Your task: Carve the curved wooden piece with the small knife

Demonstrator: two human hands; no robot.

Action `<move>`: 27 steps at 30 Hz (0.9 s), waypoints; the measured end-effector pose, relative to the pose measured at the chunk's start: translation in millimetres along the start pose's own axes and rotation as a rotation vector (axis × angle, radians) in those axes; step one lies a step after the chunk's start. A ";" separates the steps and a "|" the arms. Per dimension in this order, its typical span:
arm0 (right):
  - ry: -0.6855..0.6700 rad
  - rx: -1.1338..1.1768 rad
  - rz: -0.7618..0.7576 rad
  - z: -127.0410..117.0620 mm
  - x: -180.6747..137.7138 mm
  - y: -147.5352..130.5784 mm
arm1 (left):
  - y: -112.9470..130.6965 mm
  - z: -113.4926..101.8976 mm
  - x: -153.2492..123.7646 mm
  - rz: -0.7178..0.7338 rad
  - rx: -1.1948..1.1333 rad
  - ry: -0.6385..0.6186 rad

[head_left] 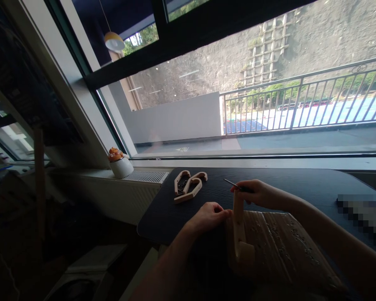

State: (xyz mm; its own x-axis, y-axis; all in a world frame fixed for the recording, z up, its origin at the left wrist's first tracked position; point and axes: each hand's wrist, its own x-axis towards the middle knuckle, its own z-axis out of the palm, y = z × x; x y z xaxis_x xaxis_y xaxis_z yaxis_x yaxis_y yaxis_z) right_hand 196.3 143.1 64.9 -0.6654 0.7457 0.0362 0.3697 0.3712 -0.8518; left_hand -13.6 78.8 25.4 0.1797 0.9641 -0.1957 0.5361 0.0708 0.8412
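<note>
A wooden board (275, 234) with a dark, carved-looking surface stands close to me, its lower part in shadow. A pale, bent wooden piece (239, 225) rises at its left edge. My left hand (208, 217) is closed beside this piece, thumb and fingertips together near the board's left corner; what they pinch is hidden. My right hand (253, 192) is closed around a screwdriver (238, 185), its thin metal shaft pointing to the left above the upper end of the bent piece. More bent wooden pieces (191, 187) lie beyond my left hand, with small metal parts (182, 184) among them.
Everything rests on a black table (163, 217) below a large window. A white pot (121, 168) with an orange top stands on the radiator (147, 177) at the left. A pixelated patch (363, 215) covers something at the table's right side.
</note>
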 end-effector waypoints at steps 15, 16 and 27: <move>0.169 0.072 -0.075 -7.9 -20.4 -32.1 | 29.9 19.4 -27.1 0.017 -0.683 0.006; 0.200 0.047 -0.105 -9.1 -22.9 -36.4 | 31.8 21.7 -31.4 0.033 -0.719 0.022; 0.262 -0.227 -0.270 -13.7 -51.1 -67.4 | 44.1 24.5 -52.6 0.148 -0.880 0.058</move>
State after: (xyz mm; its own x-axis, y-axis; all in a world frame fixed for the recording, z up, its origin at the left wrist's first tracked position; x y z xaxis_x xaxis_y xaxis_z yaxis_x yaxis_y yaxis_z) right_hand 214.3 87.6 127.6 -0.5813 0.7095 0.3984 0.3573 0.6624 -0.6584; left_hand 20.8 24.9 60.4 0.1422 0.9886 -0.0491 -0.3202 0.0928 0.9428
